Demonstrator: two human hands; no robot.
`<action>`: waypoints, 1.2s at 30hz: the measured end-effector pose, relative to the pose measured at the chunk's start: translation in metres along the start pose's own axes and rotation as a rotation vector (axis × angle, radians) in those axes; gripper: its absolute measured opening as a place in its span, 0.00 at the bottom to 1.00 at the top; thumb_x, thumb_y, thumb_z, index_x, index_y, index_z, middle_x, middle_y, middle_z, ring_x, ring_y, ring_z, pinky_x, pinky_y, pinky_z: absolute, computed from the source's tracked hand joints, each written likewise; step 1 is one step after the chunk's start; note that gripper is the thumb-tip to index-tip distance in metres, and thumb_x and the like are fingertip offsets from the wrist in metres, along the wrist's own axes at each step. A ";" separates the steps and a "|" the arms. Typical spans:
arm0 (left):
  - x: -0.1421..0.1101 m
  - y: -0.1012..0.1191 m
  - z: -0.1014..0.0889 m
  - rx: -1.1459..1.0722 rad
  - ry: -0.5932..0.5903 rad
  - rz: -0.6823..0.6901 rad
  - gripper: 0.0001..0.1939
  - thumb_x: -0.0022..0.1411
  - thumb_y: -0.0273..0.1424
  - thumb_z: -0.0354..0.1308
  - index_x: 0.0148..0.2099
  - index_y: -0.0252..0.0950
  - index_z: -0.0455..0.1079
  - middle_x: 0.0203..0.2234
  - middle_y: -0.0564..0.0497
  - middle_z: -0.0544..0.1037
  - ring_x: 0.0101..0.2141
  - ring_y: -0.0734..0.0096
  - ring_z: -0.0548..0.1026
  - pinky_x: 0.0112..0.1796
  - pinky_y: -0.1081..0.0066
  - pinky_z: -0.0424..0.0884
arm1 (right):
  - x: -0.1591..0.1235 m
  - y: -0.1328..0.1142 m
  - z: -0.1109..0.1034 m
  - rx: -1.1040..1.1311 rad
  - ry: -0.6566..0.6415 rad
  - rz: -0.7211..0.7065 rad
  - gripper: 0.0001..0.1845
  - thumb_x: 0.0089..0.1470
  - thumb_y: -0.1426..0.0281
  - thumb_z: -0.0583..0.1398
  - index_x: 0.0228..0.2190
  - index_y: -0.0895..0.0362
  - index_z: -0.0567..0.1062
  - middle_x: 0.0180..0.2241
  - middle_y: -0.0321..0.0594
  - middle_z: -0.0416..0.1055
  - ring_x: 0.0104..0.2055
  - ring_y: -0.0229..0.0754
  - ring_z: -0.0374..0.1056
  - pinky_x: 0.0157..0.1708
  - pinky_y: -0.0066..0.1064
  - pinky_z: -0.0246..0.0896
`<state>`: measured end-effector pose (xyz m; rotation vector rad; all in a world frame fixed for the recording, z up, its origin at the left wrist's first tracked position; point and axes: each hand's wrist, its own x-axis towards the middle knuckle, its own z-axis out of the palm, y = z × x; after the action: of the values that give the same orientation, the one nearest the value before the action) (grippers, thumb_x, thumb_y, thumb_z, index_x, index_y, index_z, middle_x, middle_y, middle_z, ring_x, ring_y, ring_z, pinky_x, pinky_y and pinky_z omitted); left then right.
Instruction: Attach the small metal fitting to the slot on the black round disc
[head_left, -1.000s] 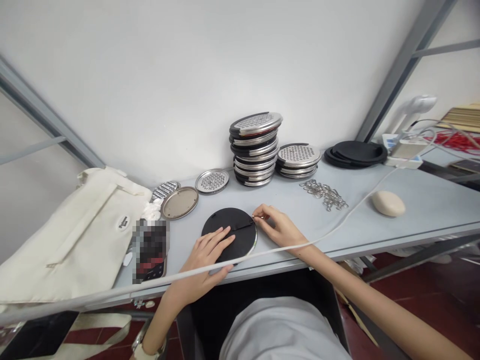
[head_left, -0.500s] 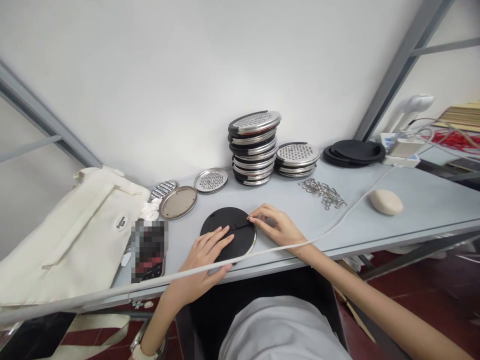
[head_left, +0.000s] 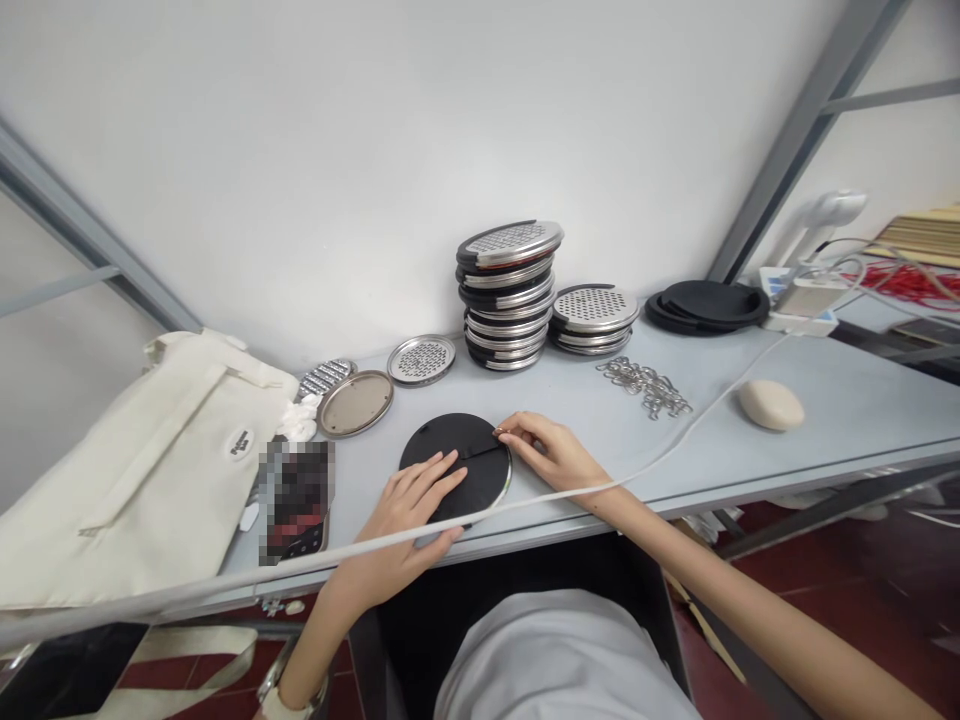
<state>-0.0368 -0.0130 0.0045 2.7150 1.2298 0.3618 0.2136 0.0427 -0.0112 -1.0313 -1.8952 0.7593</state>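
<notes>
A round black disc (head_left: pixel 433 432) with a glossy, coloured sliver at its right edge lies near the table's front. A seam or raised flap edge (head_left: pixel 484 446) crosses it from the middle to the right rim. My left hand (head_left: pixel 409 505) rests on its lower left with the fingers spread flat and the thumb near the front rim. At the right rim, my right hand (head_left: pixel 546 446) pinches the end of that flap between thumb and forefinger. Its other fingers are curled. The disc's underside is hidden.
Stacked round metal graters (head_left: pixel 510 300) with black rims stand behind, beside a shorter grater stack (head_left: pixel 596 318). Further right are black round covers (head_left: pixel 709 305), metal clips (head_left: pixel 646 388) and a cream oval object (head_left: pixel 772 404). A cream bag (head_left: pixel 172 460) lies left. A white cable (head_left: pixel 540 502) crosses in front.
Both hands keep their places on the disc. At my right fingertips the flap's edge looks slightly more lifted. The view has shifted very slightly.
</notes>
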 end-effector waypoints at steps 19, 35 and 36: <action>0.000 0.001 -0.001 0.009 -0.001 0.002 0.26 0.68 0.38 0.47 0.66 0.45 0.49 0.64 0.50 0.52 0.63 0.59 0.50 0.58 0.57 0.52 | -0.002 0.005 0.003 0.062 -0.050 0.063 0.12 0.62 0.65 0.50 0.43 0.56 0.68 0.23 0.32 0.64 0.25 0.36 0.62 0.27 0.27 0.58; 0.000 -0.001 0.001 0.009 0.000 0.004 0.27 0.68 0.38 0.48 0.66 0.45 0.49 0.65 0.51 0.51 0.63 0.61 0.49 0.58 0.59 0.52 | -0.003 0.007 0.005 0.052 -0.125 0.040 0.12 0.61 0.66 0.52 0.45 0.57 0.67 0.22 0.29 0.57 0.23 0.34 0.55 0.24 0.25 0.53; 0.000 -0.001 0.001 0.007 0.003 0.006 0.27 0.68 0.38 0.48 0.66 0.45 0.49 0.64 0.51 0.51 0.63 0.61 0.49 0.58 0.59 0.52 | -0.002 0.007 0.004 0.048 -0.124 0.038 0.12 0.61 0.66 0.52 0.44 0.57 0.67 0.22 0.29 0.57 0.23 0.34 0.55 0.24 0.25 0.53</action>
<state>-0.0377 -0.0124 0.0031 2.7259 1.2263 0.3625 0.2132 0.0436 -0.0199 -1.0131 -1.9572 0.9052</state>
